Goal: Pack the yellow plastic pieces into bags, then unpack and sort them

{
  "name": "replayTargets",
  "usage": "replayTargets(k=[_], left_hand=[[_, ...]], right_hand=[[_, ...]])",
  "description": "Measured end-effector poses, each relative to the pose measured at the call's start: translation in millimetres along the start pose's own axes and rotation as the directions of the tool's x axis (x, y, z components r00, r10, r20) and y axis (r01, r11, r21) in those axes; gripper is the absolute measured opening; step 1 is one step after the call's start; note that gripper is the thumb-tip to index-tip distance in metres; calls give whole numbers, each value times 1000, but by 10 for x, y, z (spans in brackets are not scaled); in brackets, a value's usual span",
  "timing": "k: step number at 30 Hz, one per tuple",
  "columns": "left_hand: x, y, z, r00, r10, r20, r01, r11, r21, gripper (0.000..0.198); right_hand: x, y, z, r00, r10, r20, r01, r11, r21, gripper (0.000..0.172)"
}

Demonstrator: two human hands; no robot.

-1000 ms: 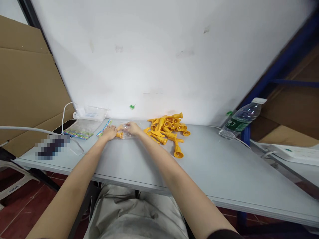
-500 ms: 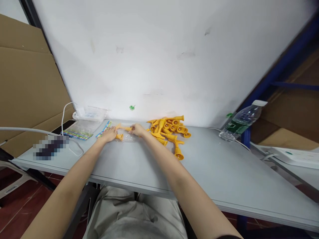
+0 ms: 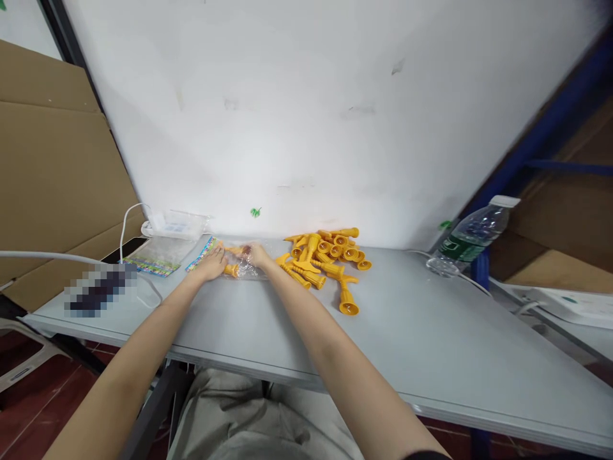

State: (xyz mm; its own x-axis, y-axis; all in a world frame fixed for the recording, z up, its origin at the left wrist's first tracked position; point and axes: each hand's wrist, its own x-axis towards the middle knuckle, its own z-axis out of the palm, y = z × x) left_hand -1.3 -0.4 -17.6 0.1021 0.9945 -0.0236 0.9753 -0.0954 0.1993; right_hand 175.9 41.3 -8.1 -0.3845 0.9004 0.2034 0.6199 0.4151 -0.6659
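A clear plastic bag (image 3: pixel 244 275) with a colourful printed header strip (image 3: pixel 198 253) lies on the table, with yellow plastic pieces (image 3: pixel 231 271) in it. My left hand (image 3: pixel 211 264) rests on the bag's left part, its fingers lying flat over the pieces. At the other end my right hand (image 3: pixel 257 255) has its fingers closed on the bag, close to the end of one yellow piece; its fingertips are partly hidden. Just right of it is a pile of yellow pieces (image 3: pixel 313 260) with flared, cup-like ends. One such piece (image 3: pixel 348 301) stands out at the pile's front.
Another clear bag with a printed strip (image 3: pixel 156 259) lies at left, beside a phone (image 3: pixel 131 249), a blurred-out dark object (image 3: pixel 100 291) and white cables. A water bottle (image 3: pixel 469 239) stands tilted at right. A cardboard box (image 3: pixel 52 166) and a white wall (image 3: pixel 297 128) border the grey table (image 3: pixel 407 345).
My right hand has shifted slightly at the bag's right end, and the plastic now bunches up around it. My left hand stays in place. The view has tilted a little.
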Motion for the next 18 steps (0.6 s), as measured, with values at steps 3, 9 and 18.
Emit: replayTargets(k=[3, 9, 18], left_hand=[[-35, 25, -40, 1000, -5, 21, 5, 1000, -2, 67], [-13, -61, -33, 999, -43, -24, 43, 999, -6, 66], [-34, -173, -43, 991, -135, -10, 135, 991, 22, 67]], right_hand=[[23, -5, 54, 999, 18, -48, -18, 1000, -3, 26], [3, -32, 56, 995, 94, -44, -92, 995, 39, 22], [-277, -56, -526, 987, 161, 19, -160, 986, -51, 24]])
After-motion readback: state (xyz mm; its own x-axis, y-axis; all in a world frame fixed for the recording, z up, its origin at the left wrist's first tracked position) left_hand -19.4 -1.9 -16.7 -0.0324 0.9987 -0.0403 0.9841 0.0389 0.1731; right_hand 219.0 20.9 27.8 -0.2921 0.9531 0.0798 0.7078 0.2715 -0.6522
